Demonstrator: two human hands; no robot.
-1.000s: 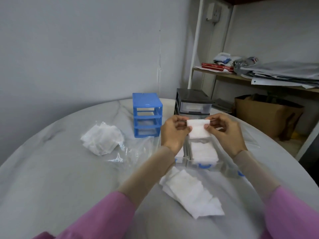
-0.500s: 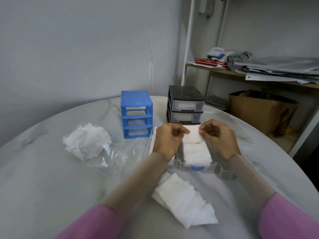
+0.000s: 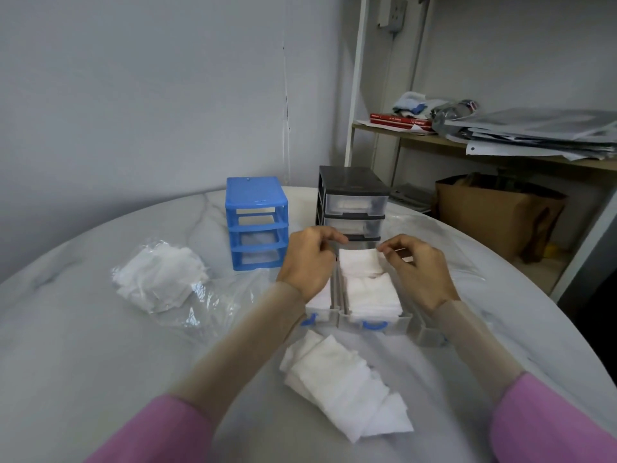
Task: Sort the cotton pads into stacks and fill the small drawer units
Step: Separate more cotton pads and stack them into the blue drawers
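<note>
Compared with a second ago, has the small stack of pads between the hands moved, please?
Yes. The stack of pads has come down from above the clear drawer and now lies inside it, at its far end.

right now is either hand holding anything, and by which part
The right hand seems to pinch the far right corner of the top cotton pad in the middle drawer. The left hand is curled beside it; its hold cannot be told.
</note>
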